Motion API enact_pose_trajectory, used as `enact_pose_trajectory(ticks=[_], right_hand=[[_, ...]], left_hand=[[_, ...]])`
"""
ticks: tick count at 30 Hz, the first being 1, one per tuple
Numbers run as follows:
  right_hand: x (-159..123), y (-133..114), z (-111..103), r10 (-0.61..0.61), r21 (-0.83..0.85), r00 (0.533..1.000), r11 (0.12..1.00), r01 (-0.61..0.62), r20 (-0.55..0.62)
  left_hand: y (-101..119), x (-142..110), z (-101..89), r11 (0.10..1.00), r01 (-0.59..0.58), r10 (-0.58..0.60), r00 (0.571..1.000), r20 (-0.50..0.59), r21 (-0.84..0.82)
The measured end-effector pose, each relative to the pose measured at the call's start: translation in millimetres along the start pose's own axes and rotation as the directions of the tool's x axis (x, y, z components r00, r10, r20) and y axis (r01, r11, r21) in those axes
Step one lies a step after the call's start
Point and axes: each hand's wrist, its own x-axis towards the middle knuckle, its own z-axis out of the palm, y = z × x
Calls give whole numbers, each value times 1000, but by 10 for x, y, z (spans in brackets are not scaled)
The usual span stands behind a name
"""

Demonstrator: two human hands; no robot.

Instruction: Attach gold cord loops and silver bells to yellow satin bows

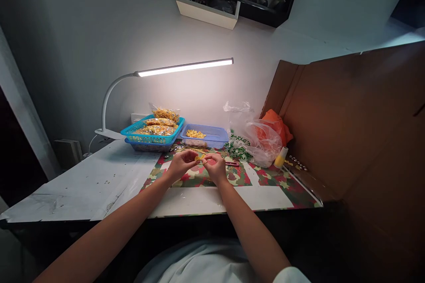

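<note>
My left hand (pixel 181 166) and my right hand (pixel 215 168) meet over the patterned mat, fingertips close together. Pinched between them is a small yellow piece (pixel 199 158), too small for its kind to be made out. A thin gold-coloured edge shows by the right fingertips. Just beyond the hands lie thin gold-coloured sticks or wires (pixel 195 149). To the right of my right hand, a narrow pink-red tool (pixel 232 164) rests on the mat. Behind, a lavender basket (pixel 215 135) holds a heap of small yellow pieces (pixel 195 134).
A turquoise basket (pixel 128 134) with bagged yellow pieces stands on another basket, left of the lavender one. A clip lamp (pixel 109 93) arches over the table. At right are plastic bags (pixel 262 141), a yellow bottle with a white cap (pixel 281 158) and a tall cardboard wall (pixel 352 115).
</note>
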Motion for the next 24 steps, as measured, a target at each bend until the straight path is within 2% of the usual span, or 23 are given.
enact_pose_trajectory(ticks=[6,12,17,24], right_hand=[[3,-37,-24,0,-19,1000,1000,-1,-20],[-4,-75,-26,-7,-22,1000,1000,6,-27],[-2,-71,-16,-4,-25,1000,1000,4,-28],[-4,-48,-4,-4,-31,1000,1000,3,-19]], left_hand=[[-17,-2,1,997,79,-79,994,69,8],[-39,-4,9,990,117,-124,988,94,76],[9,-27,13,982,60,-83,989,125,179],[27,-50,9,930,-68,30,994,109,362]])
